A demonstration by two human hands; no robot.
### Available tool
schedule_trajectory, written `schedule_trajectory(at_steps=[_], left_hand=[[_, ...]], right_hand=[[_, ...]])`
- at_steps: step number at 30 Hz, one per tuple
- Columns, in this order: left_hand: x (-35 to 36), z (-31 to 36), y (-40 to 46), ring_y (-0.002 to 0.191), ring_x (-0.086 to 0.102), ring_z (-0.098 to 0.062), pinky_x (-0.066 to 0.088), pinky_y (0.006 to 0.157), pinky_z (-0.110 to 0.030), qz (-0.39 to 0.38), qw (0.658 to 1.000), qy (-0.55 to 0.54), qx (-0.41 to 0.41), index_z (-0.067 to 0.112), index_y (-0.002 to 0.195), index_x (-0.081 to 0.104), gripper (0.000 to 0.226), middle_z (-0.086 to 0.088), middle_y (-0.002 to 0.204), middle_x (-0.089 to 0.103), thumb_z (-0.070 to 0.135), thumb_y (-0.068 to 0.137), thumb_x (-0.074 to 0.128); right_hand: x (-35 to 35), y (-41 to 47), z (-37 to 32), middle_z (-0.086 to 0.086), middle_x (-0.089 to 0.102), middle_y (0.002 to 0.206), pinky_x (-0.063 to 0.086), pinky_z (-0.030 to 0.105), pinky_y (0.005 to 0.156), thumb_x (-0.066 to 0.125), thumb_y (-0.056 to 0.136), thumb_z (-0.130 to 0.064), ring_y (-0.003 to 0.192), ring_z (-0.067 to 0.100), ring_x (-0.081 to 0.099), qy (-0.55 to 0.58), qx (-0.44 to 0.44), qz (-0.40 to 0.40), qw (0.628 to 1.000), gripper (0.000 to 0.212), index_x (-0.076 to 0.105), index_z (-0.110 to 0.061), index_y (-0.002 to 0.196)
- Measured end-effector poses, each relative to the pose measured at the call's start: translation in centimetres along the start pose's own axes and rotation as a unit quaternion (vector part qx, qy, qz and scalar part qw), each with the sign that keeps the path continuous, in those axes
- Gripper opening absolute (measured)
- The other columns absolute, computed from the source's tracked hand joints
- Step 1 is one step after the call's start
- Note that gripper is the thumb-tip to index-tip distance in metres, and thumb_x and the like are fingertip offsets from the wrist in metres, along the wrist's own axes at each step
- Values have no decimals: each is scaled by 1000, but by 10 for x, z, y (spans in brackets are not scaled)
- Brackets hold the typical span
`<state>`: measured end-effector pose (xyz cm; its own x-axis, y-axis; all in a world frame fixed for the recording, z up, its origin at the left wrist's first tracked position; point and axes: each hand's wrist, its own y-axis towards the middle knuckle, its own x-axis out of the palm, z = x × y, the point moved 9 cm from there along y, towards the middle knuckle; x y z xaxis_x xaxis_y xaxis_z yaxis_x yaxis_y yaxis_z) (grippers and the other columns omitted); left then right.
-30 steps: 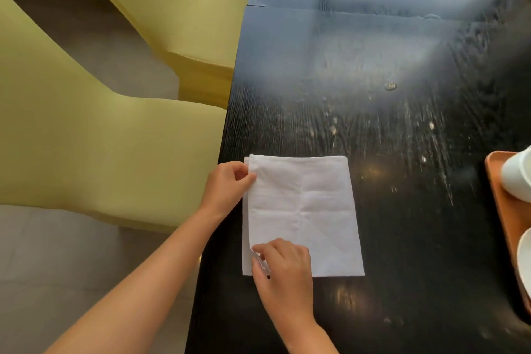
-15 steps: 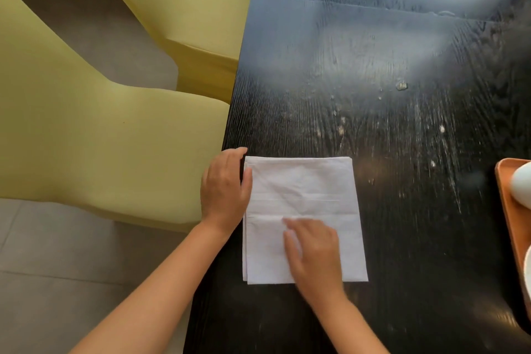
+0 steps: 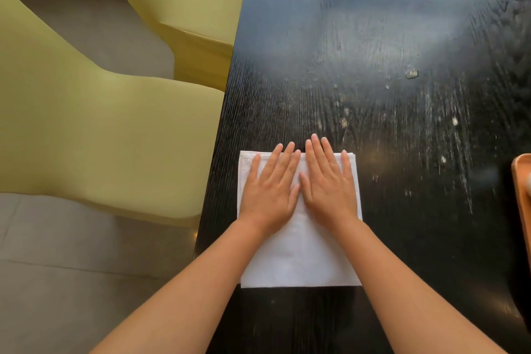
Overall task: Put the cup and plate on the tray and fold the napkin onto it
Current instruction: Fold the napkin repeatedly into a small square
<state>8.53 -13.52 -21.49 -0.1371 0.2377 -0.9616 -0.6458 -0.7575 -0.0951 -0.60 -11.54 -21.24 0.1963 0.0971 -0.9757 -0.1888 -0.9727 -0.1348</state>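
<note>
Both palms flat and fingers spread, left hand (image 3: 268, 191) and right hand (image 3: 329, 187) gripping nothing, press the folded napkin (image 3: 298, 253) at the table (image 3: 373, 95) left edge; push outward evenly, tray (image 3: 521, 195) at right edge.

A black wooden table (image 3: 373, 66) is filling the right side of the view, its grained top catching a pale glare toward the far end. Pale scuffs and specks are streaking its surface, and a small whitish crumb (image 3: 411, 73) is lying on it toward the far right. Two yellow-green chairs are standing against the table's left edge: the nearer chair (image 3: 100, 138) is sitting just beside that edge, and the farther chair (image 3: 184, 0) is showing beyond it. Grey tiled floor (image 3: 71, 282) is spreading left of the table, beneath the chairs.
</note>
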Motion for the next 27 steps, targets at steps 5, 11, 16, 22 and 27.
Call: schedule_trajectory(at_steps=[5, 11, 16, 22, 27], left_hand=[[-2, -22, -6, 142, 21, -20, 11, 113, -51, 13, 1000, 8, -18, 14, 145, 26, 66, -4, 154, 25, 46, 87, 31], [-4, -58, -27, 143, -10, -14, -7, 114, -50, -5, 993, 20, -119, 16, 147, -2, 66, 1, 157, -5, 45, 94, 23], [-23, 6, -61, 144, 11, -20, -2, 112, -56, 69, 994, -21, -81, 14, 147, 12, 62, -4, 155, 9, 37, 91, 26], [17, 42, -98, 142, 16, -24, 11, 109, -50, -36, 999, -6, -17, 21, 147, 17, 57, -3, 155, 15, 39, 93, 26], [24, 23, -117, 144, 6, -20, 8, 111, -47, -92, 994, 22, 46, 22, 148, 12, 65, -5, 156, 13, 50, 91, 27]], right_hand=[[-5, -8, 38, -6, -3, 153, -5, 42, 114, 11, 89, -42, 141, 9, -7, -34, 11, -9, 999, 63, 2, -16, 145], [-9, -15, 55, -3, -10, 155, -7, 49, 115, 4, 90, -42, 140, 10, -15, -62, 44, -34, 997, 59, -11, -19, 142], [-17, -78, 16, 5, 8, 154, -5, 51, 113, 21, 93, -37, 143, 19, 3, -10, 42, 42, 998, 61, 11, -9, 146], [11, -122, -6, 6, 18, 153, 6, 52, 110, 24, 92, -35, 142, 23, 17, -42, -8, -27, 999, 58, 19, -11, 144], [8, -137, 36, 5, 16, 153, 8, 54, 111, 24, 92, -38, 141, 21, 17, -54, 27, -52, 997, 60, 15, -12, 146]])
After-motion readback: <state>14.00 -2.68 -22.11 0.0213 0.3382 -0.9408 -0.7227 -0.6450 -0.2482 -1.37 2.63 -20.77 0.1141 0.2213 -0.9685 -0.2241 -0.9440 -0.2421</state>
